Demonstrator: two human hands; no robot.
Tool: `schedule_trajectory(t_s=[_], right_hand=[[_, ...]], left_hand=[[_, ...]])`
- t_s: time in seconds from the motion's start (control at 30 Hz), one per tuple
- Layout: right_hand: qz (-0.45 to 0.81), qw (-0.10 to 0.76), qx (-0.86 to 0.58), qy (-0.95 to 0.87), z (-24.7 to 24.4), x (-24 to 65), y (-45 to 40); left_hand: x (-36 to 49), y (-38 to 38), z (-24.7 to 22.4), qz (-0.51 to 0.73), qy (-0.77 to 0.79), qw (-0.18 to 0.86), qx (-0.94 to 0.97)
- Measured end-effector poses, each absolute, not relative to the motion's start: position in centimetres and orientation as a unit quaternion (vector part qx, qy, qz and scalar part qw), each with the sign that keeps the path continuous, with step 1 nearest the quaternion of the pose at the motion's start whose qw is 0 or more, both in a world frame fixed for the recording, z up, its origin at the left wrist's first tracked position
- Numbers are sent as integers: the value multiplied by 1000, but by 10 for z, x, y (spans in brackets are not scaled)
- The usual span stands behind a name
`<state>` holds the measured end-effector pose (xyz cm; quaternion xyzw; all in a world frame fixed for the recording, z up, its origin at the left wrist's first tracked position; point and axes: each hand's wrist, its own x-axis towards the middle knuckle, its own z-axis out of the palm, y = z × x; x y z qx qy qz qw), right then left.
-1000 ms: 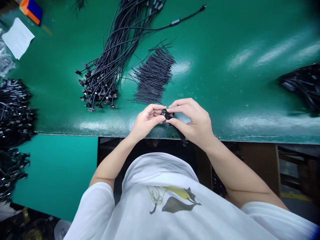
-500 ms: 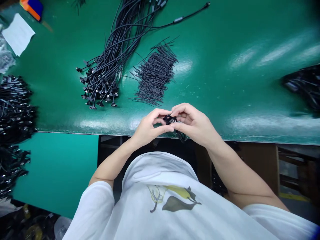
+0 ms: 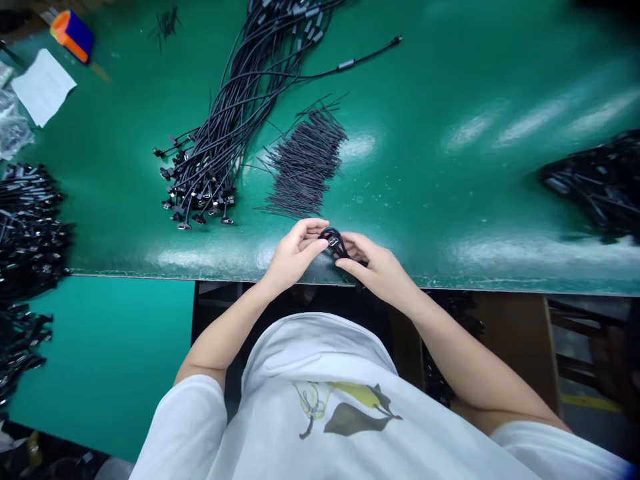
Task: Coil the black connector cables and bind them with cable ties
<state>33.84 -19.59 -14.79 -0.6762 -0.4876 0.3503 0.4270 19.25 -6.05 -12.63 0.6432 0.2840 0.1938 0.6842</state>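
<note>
A black cable (image 3: 334,239) is looped into a small coil at the table's front edge, with a metal-faced connector showing on it. My left hand (image 3: 296,252) pinches the coil's left side between thumb and fingers. Around its right side, my right hand (image 3: 377,268) curls its fingers, the thumb lying across the lower part. A dark end of the cable hangs below the right fingers, partly hidden. Just beyond my hands lies a heap of thin black ties (image 3: 305,163). Left of that heap, a bundle of long black cables (image 3: 240,100) has its connectors pointing toward me.
At the left edge are piled coiled cables (image 3: 30,227), with a white paper (image 3: 44,87) and an orange and blue object (image 3: 73,35) farther back. A dark bag (image 3: 600,183) sits at the right. The green table (image 3: 425,133) ends just in front of my body.
My hands have moved slightly left and a little apart from each other. The coil has turned so its loops and the connector face show more plainly. The view has shifted slightly.
</note>
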Motion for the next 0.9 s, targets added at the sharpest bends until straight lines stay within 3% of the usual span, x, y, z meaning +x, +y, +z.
schedule_trajectory(t_s=[0.2, 0.4, 0.5, 0.67, 0.77, 0.9], right_hand=[[143, 325, -755, -552, -136, 392, -226], [-190, 202, -915, -294, -95, 577, -301], [-183, 178, -957, -141, -89, 640, -332], [-159, 186, -961, -127, -97, 653, -334], [-199, 225, -940, -162, -96, 624, -314], [-181, 288, -863, -373, -100, 582, -260]], left_hand=[[188, -58, -126, 141, 309, 638, 691], [160, -36, -127, 93, 407, 577, 702], [150, -34, -131, 85, 415, 573, 702], [139, -21, -132, 112, 414, 520, 739], [131, -3, -117, 161, 402, 363, 825], [130, 35, -96, 188, 417, 163, 874]])
